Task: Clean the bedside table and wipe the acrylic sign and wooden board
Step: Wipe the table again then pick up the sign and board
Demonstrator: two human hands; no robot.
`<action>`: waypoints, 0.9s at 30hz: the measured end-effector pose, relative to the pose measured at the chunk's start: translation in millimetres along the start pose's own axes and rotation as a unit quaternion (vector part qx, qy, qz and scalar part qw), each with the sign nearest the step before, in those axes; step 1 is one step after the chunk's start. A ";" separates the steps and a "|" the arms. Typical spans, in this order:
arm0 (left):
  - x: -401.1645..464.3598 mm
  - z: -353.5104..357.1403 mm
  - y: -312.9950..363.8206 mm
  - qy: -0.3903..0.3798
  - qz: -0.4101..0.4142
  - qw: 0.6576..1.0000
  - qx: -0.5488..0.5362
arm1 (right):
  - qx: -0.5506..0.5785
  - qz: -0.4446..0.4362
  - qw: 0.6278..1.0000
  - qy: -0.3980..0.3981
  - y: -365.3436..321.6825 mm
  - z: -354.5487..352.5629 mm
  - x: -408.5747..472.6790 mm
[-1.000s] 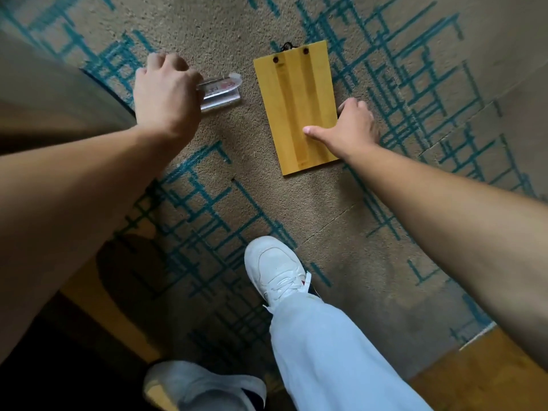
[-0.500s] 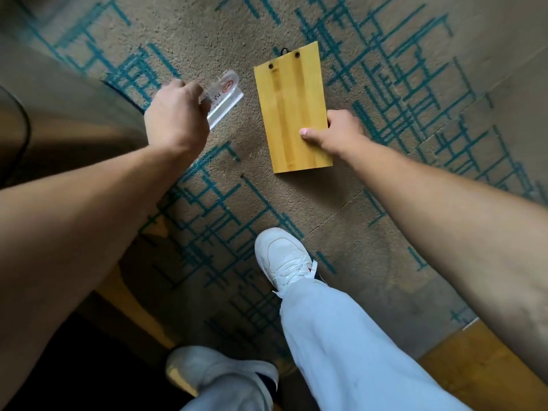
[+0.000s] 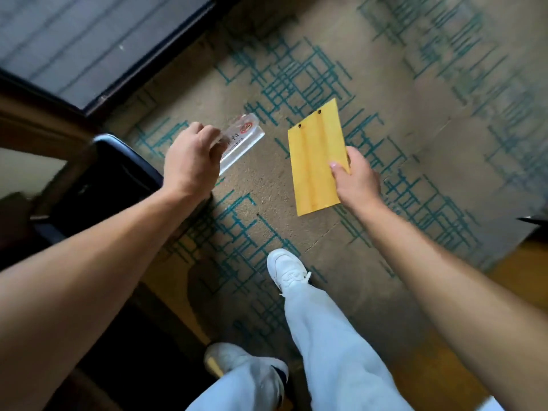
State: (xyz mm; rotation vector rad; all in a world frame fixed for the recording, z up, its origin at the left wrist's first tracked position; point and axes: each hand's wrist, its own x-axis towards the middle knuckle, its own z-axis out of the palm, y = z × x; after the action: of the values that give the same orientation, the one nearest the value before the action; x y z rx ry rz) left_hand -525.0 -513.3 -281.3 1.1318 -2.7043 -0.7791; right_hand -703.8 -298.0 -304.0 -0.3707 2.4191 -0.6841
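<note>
Both hands carry items above the carpet (image 3: 385, 69).
The left hand (image 3: 189, 161) grips the acrylic sign (image 3: 241, 142), seemingly by one end; the right hand (image 3: 357, 180) pinches the wooden board (image 3: 314, 161) at its edge.

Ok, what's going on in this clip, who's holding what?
A person stands on a patterned carpet, one item in each hand. The left hand grips a clear acrylic sign; the right hand pinches a yellow wooden board at its edge. Both items are held above the floor. No cloth is visible, so wiping isn't under way.
</note>
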 end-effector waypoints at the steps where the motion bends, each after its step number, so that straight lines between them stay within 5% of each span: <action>1: -3.4 -24.0 7.5 0.010 0.001 1.000 -0.004 | 0.020 -0.004 1.000 0.006 -10.1 -19.9 -11.8; 17: -42.5 -457.1 174.6 0.187 0.056 0.979 -0.058 | 0.192 -0.172 0.966 0.007 -291.5 -274.4 -193.3; 27: -128.5 -666.8 233.2 0.302 0.048 0.952 -0.003 | 0.253 -0.347 0.901 -0.060 -446.7 -370.1 -303.0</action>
State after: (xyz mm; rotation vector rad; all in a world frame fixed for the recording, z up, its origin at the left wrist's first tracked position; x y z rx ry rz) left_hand -389.5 -564.3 422.0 1.0156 -2.2148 -0.3454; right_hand -645.9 -402.8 339.5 -1.0306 1.8585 -1.5006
